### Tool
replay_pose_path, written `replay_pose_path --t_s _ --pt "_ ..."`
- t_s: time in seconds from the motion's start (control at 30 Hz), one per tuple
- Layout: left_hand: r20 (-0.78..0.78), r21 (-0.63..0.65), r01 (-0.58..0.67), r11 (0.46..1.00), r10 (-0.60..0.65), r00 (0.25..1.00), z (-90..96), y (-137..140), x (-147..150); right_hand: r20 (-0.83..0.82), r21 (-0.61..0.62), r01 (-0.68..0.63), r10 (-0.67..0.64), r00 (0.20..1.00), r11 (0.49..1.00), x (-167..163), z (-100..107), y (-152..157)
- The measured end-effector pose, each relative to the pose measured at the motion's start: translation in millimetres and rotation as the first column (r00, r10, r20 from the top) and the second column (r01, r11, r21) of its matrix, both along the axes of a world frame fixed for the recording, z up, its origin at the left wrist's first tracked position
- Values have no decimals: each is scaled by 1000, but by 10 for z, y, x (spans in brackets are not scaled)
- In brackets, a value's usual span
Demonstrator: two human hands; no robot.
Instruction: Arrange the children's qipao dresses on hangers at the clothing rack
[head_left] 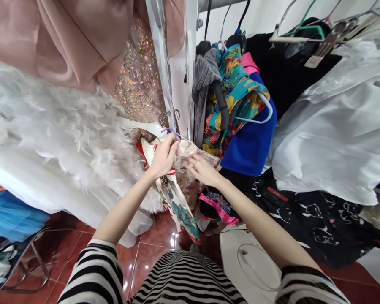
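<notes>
My left hand (165,156) is closed at the top of a purple hanger (174,131), its fingers curled by the hanger's neck. A beige garment (191,148) with a sheer part hangs there. My right hand (204,169) rests against this garment, fingers stretched out and slightly apart. Just below and left hangs a white garment (180,202) with red trim and a green floral print, partly behind my left hand. A white hanger (147,126) lies to the left of the purple one. How the beige garment sits on its hanger is partly hidden by my hands.
White rack posts (164,63) rise ahead. A white feathered dress (91,139) and a pink satin garment (79,38) hang left. On the right are a teal floral garment (237,84), a blue garment (250,139) and a white satin garment (335,139). A metal-legged chair (38,257) stands lower left.
</notes>
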State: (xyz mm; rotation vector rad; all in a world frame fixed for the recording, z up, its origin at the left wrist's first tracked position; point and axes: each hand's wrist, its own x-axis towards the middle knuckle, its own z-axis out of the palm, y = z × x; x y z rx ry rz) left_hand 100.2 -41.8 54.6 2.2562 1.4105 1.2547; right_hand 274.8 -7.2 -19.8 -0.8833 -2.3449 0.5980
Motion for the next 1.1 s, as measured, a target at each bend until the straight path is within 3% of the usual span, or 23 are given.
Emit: replay_pose_path --t_s 0.1,0.23,0.3,0.4,0.5,0.63,0.73,0.87,1.0,1.1 --pt "67 -24 47 999 -45 997 60 -231 -191 20 160 244 -250 968 957 1 -131 124" --pt "238 -127 240 963 -205 949 100 -467 -409 68 253 305 -332 941 918 -75 -218 151" --pt "359 -148 343 927 -273 892 109 -544 -492 95 278 254 -290 952 926 -187 -197 123" --pt "497 -151 416 897 -295 816 136 -660 -589 97 321 91 -128 987 943 -452 -115 85" --pt "536 -193 465 864 -304 787 195 -843 -667 86 384 -84 55 995 919 -783 -21 60" --pt "548 -260 515 817 -315 775 309 -1177 -773 107 412 -216 188 976 885 -1174 94 -11" --pt "543 -298 465 834 -252 801 399 -1391 -905 149 389 -292 254 956 873 -1298 156 -91" --pt "494 -285 261 922 -92 864 478 -1455 -1178 218 305 -360 303 928 882 -1166 152 -164" --pt "516 -250 60 966 80 853 459 -1238 -1406 236 214 -328 277 931 920 -869 115 -235" --pt "563 -198 -22 980 132 816 427 -986 -1424 231 198 -285 238 943 938 -662 156 -296"
